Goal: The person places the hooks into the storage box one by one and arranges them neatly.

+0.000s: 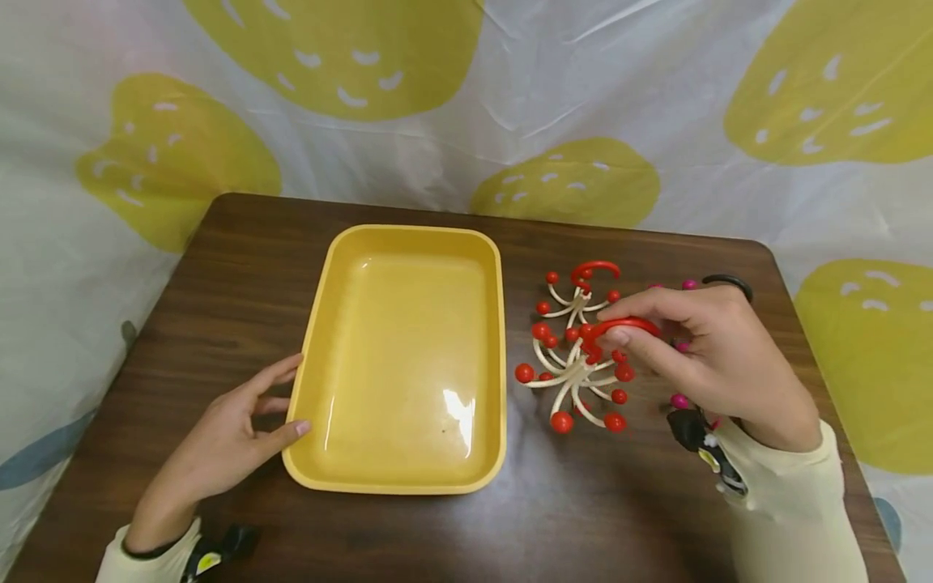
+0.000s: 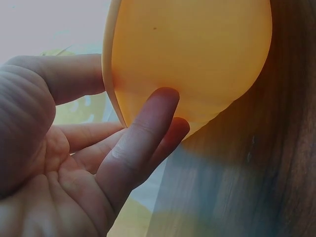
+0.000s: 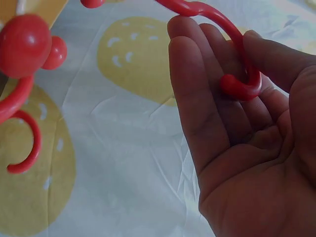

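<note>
My left hand (image 1: 229,433) grips the left wall of the yellow tray (image 1: 503,356), its thumb over the rim and its fingers against the outside. In the left wrist view the fingers (image 2: 143,128) touch the orange-looking tray (image 2: 207,44). Between thumb and fingers, my right hand (image 1: 717,352) pinches the red hook (image 1: 632,324) of the nearer object with cream arms and red balls (image 1: 561,422). The right wrist view shows the curved red hook (image 3: 227,24) in the right hand (image 3: 237,133). A similar red-hooked object (image 1: 581,301) sits just behind.
Pink balls (image 1: 679,402) and a black curved piece (image 1: 729,283) show around the right hand, partly hidden by it. The brown table (image 1: 219,267) meets a white sheet (image 1: 408,162) with yellow shapes at its back edge.
</note>
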Motion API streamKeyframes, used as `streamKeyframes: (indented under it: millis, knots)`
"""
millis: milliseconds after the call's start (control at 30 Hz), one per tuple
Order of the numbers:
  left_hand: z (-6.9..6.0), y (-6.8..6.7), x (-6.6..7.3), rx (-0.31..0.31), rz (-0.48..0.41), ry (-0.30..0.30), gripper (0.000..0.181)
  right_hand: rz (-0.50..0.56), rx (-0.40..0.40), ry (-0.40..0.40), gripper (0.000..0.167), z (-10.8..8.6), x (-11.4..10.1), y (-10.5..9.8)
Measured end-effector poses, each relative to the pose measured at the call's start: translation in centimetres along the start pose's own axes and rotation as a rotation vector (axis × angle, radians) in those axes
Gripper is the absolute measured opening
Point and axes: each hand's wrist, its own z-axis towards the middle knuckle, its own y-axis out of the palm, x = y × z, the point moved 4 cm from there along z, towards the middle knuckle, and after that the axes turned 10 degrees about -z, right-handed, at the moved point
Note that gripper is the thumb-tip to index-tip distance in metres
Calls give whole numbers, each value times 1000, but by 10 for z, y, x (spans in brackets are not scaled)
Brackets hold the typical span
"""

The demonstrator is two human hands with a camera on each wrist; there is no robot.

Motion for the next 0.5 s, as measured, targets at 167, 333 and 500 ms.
streamKeyframes:
  millis: [167,333,500]
  knots:
    - [0,1,0,-1,-2,-6,84,22,-39,38,33,15,-1,5]
    - [0,1,0,-1,-7,-4,84,20,-44,53,29,30,0,11]
    - [-1,3,-1,-6,-15,0,83,4,-41,39,21,46,-1,19]
